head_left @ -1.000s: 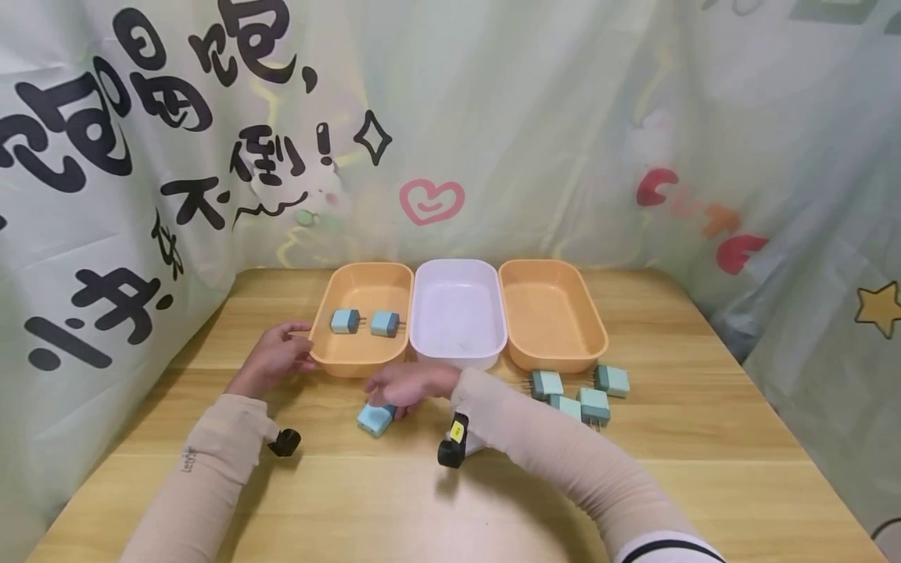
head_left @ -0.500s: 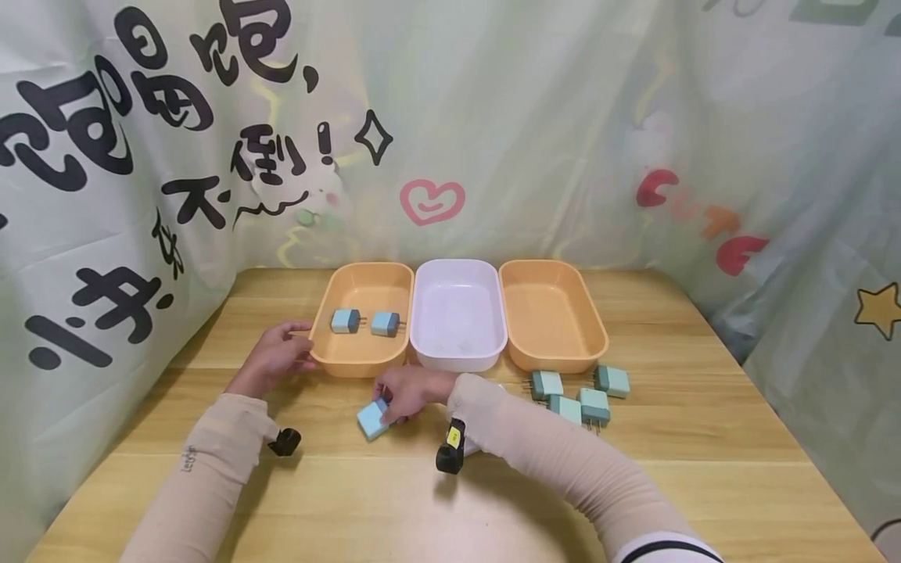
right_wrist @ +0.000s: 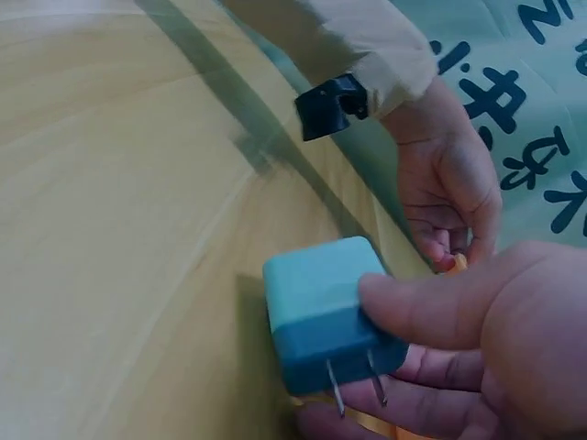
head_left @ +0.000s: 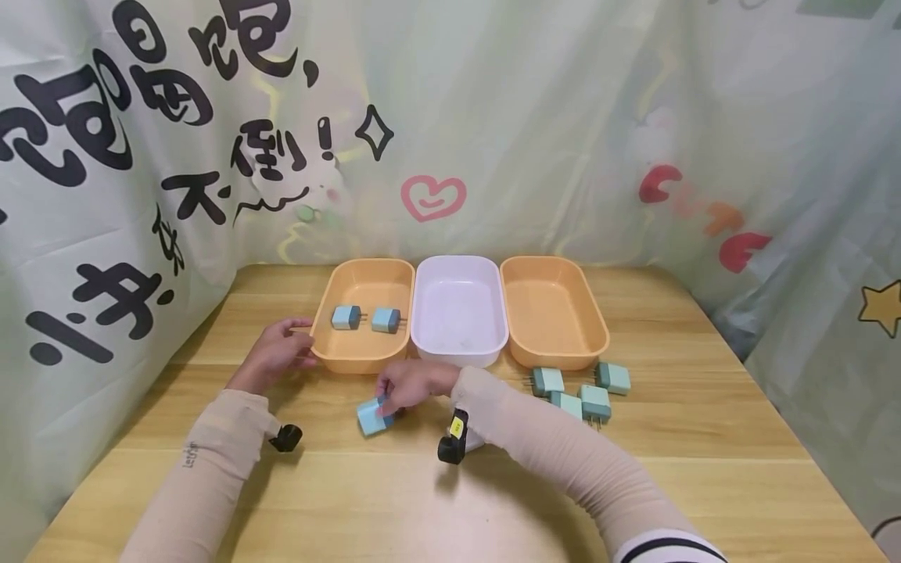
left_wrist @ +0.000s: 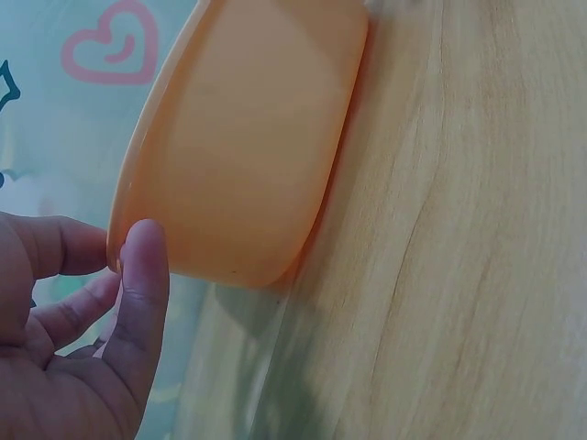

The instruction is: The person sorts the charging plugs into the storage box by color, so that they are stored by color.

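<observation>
My right hand pinches a two-tone blue charger plug between thumb and fingers, in front of the left orange tray. The right wrist view shows that charger plug close up, its two metal prongs pointing toward the bottom of the picture. My left hand holds the left end of the same tray. Seen from the left wrist, the thumb lies against the tray's outer wall and other fingers are at its rim. Inside this tray lie two charger plugs, side by side.
A white tray and a second orange tray stand in a row beside the left one. Several greenish charger plugs lie in front of the right tray. A whitish object is mostly hidden under my right wrist. A printed curtain hangs behind.
My right hand's fingers have come round the charger plug on the table and now pinch it, and the plug has turned slightly. The left hand has stayed at the tray.
</observation>
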Demonstrator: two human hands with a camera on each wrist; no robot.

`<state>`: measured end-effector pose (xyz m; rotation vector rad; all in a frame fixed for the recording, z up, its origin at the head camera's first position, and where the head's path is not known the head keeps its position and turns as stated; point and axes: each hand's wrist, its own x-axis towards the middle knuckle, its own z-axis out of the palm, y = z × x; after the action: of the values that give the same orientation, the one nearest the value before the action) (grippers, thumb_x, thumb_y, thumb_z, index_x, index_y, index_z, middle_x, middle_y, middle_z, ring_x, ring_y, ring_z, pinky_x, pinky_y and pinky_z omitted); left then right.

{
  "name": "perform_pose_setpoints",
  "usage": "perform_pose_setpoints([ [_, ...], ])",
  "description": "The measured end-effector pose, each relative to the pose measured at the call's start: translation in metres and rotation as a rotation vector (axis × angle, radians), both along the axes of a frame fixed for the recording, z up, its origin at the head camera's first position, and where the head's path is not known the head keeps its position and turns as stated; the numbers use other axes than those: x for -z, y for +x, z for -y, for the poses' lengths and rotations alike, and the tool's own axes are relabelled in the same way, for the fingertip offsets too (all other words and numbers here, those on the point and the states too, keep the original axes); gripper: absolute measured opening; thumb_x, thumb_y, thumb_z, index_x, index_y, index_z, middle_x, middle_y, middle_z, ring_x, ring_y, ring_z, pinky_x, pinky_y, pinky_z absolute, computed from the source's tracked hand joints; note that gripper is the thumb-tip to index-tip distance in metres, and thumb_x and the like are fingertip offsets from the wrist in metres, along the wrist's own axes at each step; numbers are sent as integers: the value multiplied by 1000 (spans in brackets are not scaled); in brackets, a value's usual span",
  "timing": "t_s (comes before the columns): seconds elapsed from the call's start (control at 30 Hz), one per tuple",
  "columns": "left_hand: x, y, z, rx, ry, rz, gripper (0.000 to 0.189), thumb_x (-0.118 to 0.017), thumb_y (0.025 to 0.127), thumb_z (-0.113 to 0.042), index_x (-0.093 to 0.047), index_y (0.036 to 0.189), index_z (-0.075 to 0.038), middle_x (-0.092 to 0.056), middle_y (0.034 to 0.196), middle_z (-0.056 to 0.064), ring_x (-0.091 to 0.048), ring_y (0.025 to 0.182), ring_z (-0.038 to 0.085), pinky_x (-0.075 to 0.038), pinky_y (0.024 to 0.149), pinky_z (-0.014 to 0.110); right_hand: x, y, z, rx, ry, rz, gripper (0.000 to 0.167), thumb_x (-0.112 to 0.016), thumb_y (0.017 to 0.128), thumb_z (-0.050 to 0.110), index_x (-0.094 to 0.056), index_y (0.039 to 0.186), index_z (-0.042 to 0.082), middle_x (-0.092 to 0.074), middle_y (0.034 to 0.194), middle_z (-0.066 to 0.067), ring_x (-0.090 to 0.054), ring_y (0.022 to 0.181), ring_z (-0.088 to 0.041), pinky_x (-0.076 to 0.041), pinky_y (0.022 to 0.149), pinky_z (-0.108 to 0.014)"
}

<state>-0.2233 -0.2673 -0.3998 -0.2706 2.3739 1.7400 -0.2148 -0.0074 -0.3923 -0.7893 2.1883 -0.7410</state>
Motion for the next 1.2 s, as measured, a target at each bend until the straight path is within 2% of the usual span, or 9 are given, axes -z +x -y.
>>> perform_pose_setpoints([
  [0.2, -1, 1, -1, -4, 10, 3, 51, -46, 98, -6, -32, 146, 3, -46, 121, 26, -61, 84, 18, -58, 76, 29, -4, -4, -2, 72, -127, 264, 20, -69, 89, 9, -57, 102, 1, -60, 96, -11, -62, 82, -23, -58, 74, -36],
  [0.4, 0, 1, 0, 2, 24, -1, 52, -46, 97, -5, -31, 146, 4, -44, 124, 28, -61, 83, 17, -58, 76, 29, -13, -8, -4, 89, -204, 401, 18, -65, 90, 5, -56, 105, -1, -60, 99, -14, -61, 80, -24, -58, 72, -38],
  [0.5, 0, 0, 1, 7, 23, -5, 52, -46, 97, -6, -31, 146, 4, -45, 124, 28, -61, 83, 17, -58, 78, 30, -18, -9, -4, 95, -223, 414, 18, -65, 91, 5, -56, 105, -1, -60, 99, -15, -61, 80, -25, -58, 73, -39],
  [0.8, 1, 1, 1, 12, 23, -13, 52, -46, 97, -6, -31, 146, 4, -45, 122, 28, -61, 82, 17, -58, 78, 32, -29, -17, 1, 119, -291, 445, 20, -65, 89, 3, -54, 105, -3, -58, 106, -18, -63, 87, -28, -53, 89, -51],
  [0.9, 1, 1, 1, 14, 30, -16, 52, -46, 97, -5, -31, 146, 5, -45, 122, 28, -61, 81, 16, -59, 78, 32, -35, -21, 2, 138, -314, 457, 20, -65, 89, 2, -54, 105, -4, -58, 106, -18, -63, 87, -26, -53, 90, -50],
  [1.03, 0, 1, 1, 13, 33, -15, 52, -46, 97, -5, -31, 146, 6, -46, 121, 28, -61, 81, 16, -59, 77, 31, -40, -26, 5, 163, -338, 453, 21, -63, 90, 2, -52, 106, -4, -58, 104, -17, -63, 86, -26, -57, 84, -44],
  [1.2, 1, 1, 1, 18, 39, -21, 52, -46, 97, -5, -31, 146, 6, -47, 120, 27, -61, 81, 16, -59, 76, 31, -45, -32, 8, 208, -374, 461, 20, -60, 92, 2, -52, 109, -4, -57, 103, -17, -62, 87, -25, -54, 90, -47],
])
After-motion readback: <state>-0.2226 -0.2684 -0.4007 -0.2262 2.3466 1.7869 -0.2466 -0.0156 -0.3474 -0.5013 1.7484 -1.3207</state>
